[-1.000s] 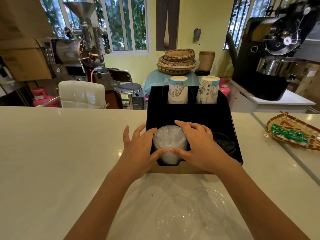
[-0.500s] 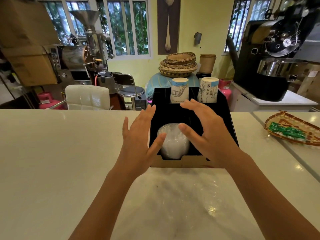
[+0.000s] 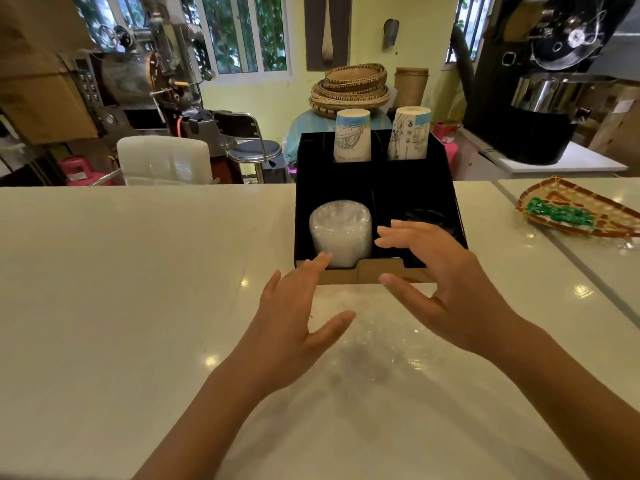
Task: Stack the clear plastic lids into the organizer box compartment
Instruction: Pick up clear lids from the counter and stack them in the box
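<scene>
Stack of clear plastic lids (image 3: 340, 233) sitting in the front-left compartment of the black cardboard organizer box (image 3: 377, 188), centre of the frame, standing as a short upright column, top about level with the compartment walls. Both hands hovering over the white glossy bench (image 3: 121, 289) just in front of the box, empty. Left hand (image 3: 294, 327) spread, palm down, grip released, fingertips overlapping the tan front lip of the box right below the stack; can't tell if actually touching. Right hand (image 3: 446, 289) also released, fingers curved loosely, hanging in front of the front-right compartment where something dark and round (image 3: 426, 220) barely shows, too murky to call. Looks like the placing step is done for this batch. Faint clear shapes on the bench at lower centre (image 3: 377, 344), between and under the hands, maybe more lids, but smeared enough that no promises. If so, next pickup is straight down and toward the bottom of the frame from both hands, roughly equal reach, left hand maybe a touch nearer. Any new lid goes in flat, along the stack's vertical axis, up-frame from the left hand. Two inverted paper cup stacks (image 3: 351, 136) in the rear slots, woven tray with green packets (image 3: 575, 209) at right edge, well apart from everything.
</scene>
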